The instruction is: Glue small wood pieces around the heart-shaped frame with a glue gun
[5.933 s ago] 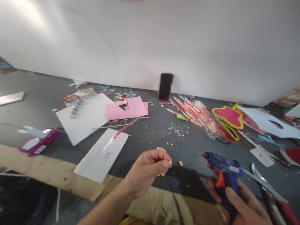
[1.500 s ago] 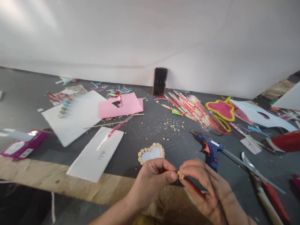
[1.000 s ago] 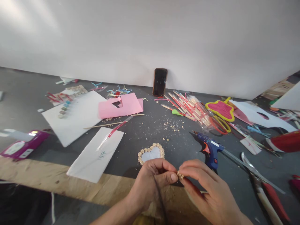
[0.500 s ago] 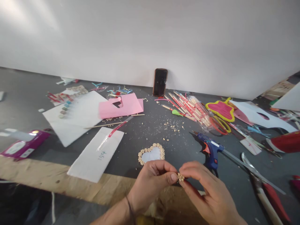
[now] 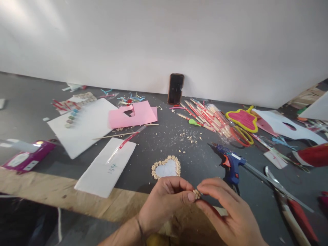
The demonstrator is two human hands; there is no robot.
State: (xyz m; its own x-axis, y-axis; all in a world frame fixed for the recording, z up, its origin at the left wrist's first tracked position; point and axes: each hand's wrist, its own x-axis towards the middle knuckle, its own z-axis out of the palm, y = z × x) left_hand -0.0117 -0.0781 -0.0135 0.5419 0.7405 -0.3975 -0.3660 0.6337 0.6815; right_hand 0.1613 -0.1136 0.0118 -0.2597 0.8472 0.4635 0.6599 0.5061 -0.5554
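A small flower-like cluster of pale wooden bits is pinched between the thumb and forefinger of my left hand, just off the table's front edge. From the other side, the fingertips of my right hand close around the same cluster. Behind my left hand lies a white heart bordered with similar pale clusters; my knuckles cover its lower part. Crumbs and loose wooden bits are scattered on the dark tabletop beyond.
A blue glue gun lies right of my right hand, with pliers farther right. Red-banded sticks and a yellow-edged pink shape sit behind. Leftward are white sheets, pink paper and a purple device. A phone leans on the wall.
The cluster has turned slightly between my fingertips. Both hands stay in nearly the same place, and the things on the table have not moved.
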